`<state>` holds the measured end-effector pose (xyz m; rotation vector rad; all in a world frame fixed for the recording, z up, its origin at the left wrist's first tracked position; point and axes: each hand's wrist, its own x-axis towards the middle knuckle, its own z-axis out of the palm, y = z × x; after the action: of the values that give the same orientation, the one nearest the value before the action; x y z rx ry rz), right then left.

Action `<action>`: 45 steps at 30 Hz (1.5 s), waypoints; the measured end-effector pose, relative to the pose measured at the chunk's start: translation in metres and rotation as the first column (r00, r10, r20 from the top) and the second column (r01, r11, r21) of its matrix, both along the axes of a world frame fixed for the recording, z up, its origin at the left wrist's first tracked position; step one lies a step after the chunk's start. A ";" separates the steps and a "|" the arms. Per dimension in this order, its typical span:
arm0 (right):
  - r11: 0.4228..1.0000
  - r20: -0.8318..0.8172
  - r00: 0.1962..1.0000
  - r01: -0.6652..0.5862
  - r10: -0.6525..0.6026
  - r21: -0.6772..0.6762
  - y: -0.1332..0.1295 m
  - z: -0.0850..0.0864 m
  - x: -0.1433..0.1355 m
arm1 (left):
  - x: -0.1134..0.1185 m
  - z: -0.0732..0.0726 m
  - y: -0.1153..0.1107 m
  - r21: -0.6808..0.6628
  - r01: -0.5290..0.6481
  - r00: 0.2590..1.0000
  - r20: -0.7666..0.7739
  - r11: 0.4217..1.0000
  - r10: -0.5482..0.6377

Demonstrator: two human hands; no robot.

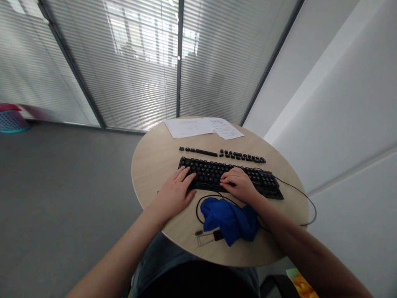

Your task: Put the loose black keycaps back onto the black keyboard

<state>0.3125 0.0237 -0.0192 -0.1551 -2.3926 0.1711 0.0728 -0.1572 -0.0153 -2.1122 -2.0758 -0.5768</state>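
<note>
A black keyboard [204, 169] lies across the round wooden table. My left hand [176, 193] rests at its left end, fingers stretched over the keys and thumb on the near edge. Over the keyboard's lower middle, my right hand [239, 185] has its fingers bent and pressed together at the near rows; whatever is between the fingertips is hidden. Loose black keycaps [238, 155] lie in rows beyond the keyboard, along with a long spacebar [206, 152]. A crumpled blue cloth [231, 219] sits on the near side, below my right hand.
A wire tool with a black part [218, 235] lies by the cloth near the table's front edge. The black cable [314, 207] loops past the right edge. Printed papers [189, 127] lie at the back. A basket [12, 121] stands on the floor, far left.
</note>
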 end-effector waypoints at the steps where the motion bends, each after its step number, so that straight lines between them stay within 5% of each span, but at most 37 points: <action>1: 1.000 -0.010 1.000 -0.004 0.004 -0.013 0.000 0.000 -0.001 | 0.000 0.000 0.000 0.002 0.002 1.000 -0.002 1.000 -0.002; 16: 0.991 0.033 0.997 -0.062 0.066 -0.123 0.005 0.005 0.004 | -0.002 -0.001 -0.001 0.014 0.010 1.000 0.017 1.000 -0.010; 27: 0.997 0.041 0.998 0.058 -0.056 -0.042 0.000 0.003 0.005 | -0.002 0.001 -0.001 0.003 0.018 1.000 0.015 1.000 -0.018; 36: 0.996 -0.010 0.999 0.036 -0.037 -0.087 0.002 0.000 0.004 | 0.000 0.003 -0.002 -0.023 0.016 0.999 0.028 1.000 -0.015; 45: 0.999 0.089 0.996 -0.028 0.026 0.017 0.001 0.005 0.003 | 0.001 0.005 -0.002 -0.023 0.013 0.999 0.038 1.000 -0.012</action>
<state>0.3158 0.0249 -0.0145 -0.1240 -2.4850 0.1577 0.0741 -0.1595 -0.0099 -2.1447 -2.1002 -0.6017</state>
